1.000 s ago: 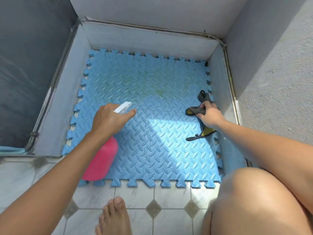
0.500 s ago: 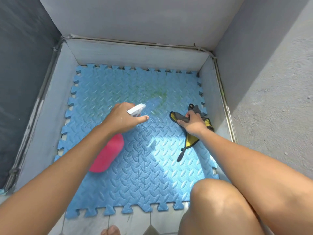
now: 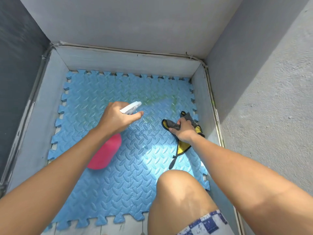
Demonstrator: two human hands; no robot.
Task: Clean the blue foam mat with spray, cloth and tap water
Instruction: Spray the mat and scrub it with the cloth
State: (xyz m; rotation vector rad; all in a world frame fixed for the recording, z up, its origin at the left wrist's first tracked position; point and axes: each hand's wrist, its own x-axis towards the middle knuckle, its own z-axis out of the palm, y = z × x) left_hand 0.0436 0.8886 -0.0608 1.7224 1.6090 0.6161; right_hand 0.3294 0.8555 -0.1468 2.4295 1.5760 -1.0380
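Bright sun patch mid mat (image 3: 149, 160); edges warped, corners maybe soft.

At 12 o'clock you face a smooth grey back wall (image 3: 127, 22). A rough, grainy grey wall (image 3: 271, 99) stands at 3 o'clock, half in shadow, and a darker grey wall (image 3: 17, 65) at 9 o'clock. A low pale curb (image 3: 127, 63) lines the foot of all three. A thin pipe or strip (image 3: 214, 106) runs along the curb at 2 o'clock. Pale floor tiles (image 3: 122, 228) show at 6 o'clock, and your blue-and-white checked shorts (image 3: 208, 223) at 5 o'clock.
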